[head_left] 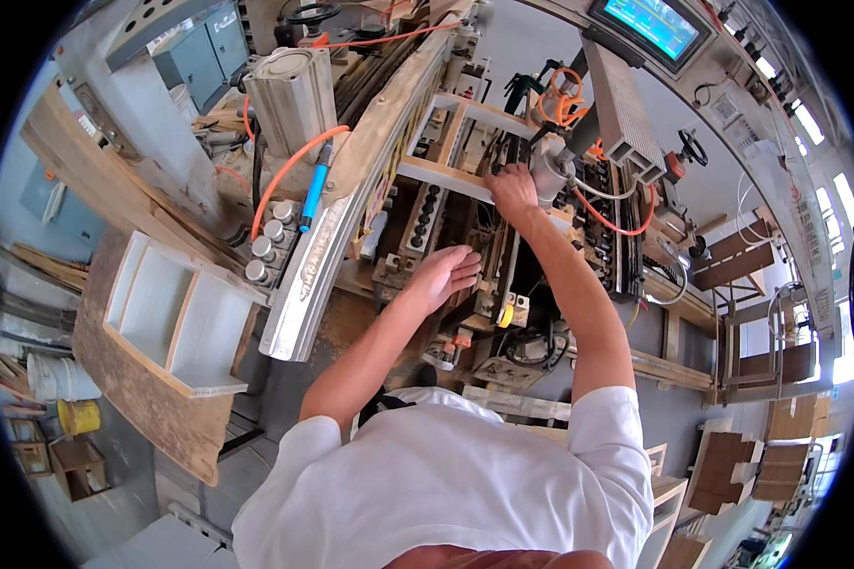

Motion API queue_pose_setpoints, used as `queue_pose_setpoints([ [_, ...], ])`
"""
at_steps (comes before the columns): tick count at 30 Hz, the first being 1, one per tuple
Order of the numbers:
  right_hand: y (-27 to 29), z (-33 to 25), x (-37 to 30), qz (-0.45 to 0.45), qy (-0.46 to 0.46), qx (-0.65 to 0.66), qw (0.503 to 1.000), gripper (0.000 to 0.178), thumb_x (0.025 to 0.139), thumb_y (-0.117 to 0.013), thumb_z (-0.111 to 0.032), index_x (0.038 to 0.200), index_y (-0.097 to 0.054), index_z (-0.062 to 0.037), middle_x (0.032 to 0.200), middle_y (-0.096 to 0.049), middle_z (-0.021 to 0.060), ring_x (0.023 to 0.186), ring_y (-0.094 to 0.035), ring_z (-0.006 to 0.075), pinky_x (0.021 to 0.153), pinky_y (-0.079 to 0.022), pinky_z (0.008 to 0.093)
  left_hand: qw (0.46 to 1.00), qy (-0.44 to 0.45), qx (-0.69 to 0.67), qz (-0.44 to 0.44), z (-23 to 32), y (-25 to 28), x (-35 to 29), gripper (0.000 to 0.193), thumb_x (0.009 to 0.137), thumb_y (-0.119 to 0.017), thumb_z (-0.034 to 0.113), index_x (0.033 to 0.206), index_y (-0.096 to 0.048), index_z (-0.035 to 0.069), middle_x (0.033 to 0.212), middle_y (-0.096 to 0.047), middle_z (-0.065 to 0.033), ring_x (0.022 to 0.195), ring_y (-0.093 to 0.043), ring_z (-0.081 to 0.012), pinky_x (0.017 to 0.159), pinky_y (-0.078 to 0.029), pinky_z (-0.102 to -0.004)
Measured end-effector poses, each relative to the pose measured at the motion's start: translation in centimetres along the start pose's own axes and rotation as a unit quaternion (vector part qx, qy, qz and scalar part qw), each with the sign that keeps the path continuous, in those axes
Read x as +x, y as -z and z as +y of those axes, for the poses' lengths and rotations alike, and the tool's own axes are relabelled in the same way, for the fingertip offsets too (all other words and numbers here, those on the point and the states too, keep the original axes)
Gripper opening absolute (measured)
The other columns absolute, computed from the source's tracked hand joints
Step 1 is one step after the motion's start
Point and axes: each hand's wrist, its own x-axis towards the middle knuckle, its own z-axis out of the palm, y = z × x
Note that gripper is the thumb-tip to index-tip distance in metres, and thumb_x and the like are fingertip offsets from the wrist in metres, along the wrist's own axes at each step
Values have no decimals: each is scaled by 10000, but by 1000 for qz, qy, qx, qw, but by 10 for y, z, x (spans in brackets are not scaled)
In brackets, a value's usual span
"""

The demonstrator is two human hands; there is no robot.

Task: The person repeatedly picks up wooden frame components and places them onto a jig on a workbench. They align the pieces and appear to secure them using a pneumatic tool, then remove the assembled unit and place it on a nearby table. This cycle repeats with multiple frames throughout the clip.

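A white-faced wooden frame [446,176] with bare wood edges and a cross-piece lies in the machine ahead of me. My right hand [514,192] is at its near right corner, fingers bent and closed against the end of the rail. The fingertips are partly hidden there. Beside that hand stands a grey metal cylinder [548,173] of the machine. Lower and to the left, my left hand [446,277] hangs over the machine bed, fingers stretched out and nothing in it. Below the frame runs a dark metal rail with a row of round holes [425,218].
On the left, a second white wooden frame [173,318] rests on a brown board [104,313]. A blue air gun-like tube [315,194] and orange hoses [289,175] sit by the metal beam [304,294]. A lit screen [650,27] is mounted upper right; cardboard boxes [721,471] stand lower right.
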Motion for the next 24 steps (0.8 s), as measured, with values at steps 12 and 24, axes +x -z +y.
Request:
queue_pose_setpoints([
  [12, -11, 2, 6, 33, 50, 9, 998, 130, 788, -669, -196, 871, -645, -99, 815, -701, 91, 878, -642, 266, 861, -411, 403, 941, -146, -306, -16, 14, -24, 149, 769, 962, -463, 592, 1464, -284, 36, 1502, -340, -124, 1405, -317, -285, 1166, -238, -486],
  [24, -5, 1, 5, 23, 67, 24, 997, 146, 774, -651, -200, 861, -656, -83, 816, -699, 126, 885, -642, 290, 855, -398, 425, 974, -171, -139, 59, -8, -15, 133, 346, 1065, -367, 294, 1279, -454, 37, 1272, -540, -130, 1192, -543, -258, 1059, -429, -486],
])
